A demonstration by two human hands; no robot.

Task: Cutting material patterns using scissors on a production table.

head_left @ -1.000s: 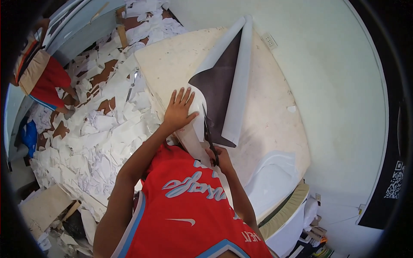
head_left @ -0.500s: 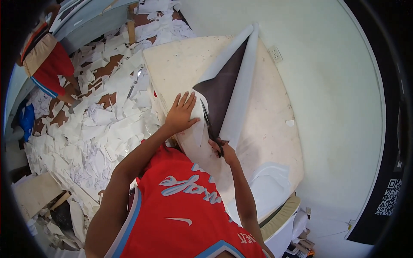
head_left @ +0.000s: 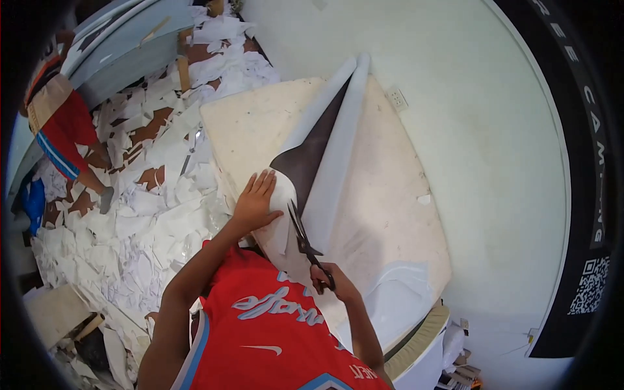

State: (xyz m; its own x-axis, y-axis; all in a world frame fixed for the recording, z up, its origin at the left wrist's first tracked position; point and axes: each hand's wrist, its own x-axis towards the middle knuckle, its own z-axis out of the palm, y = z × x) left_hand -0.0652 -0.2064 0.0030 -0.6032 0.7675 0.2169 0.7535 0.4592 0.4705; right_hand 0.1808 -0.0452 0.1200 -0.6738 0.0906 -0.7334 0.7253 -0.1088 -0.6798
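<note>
My left hand point(head_left: 255, 207) lies flat with fingers spread on a white curved piece point(head_left: 283, 190) near the tabletop's left edge. In my right hand point(head_left: 337, 282) is a pair of black-handled scissors point(head_left: 302, 242), fingers through the handles. Its blades point away from me, slightly parted, beside the white piece's right edge. A dark sheet point(head_left: 320, 144) with a pale back lies beyond, its sides curled inward into long rolls that meet at the far end. Whether the blades touch the sheet, I cannot tell.
The work surface is a stained cream tabletop point(head_left: 396, 214) by a pale wall with a socket point(head_left: 397, 99). A translucent white sheet point(head_left: 403, 286) rests at its near right. White scraps point(head_left: 156, 214) cover the floor at left, where another person point(head_left: 65, 120) stands by a grey-blue structure point(head_left: 133, 58).
My right hand has drawn the scissors back toward me. Less of the dark side shows near the blades. My left hand stays flat on the white piece. The view has shifted.
</note>
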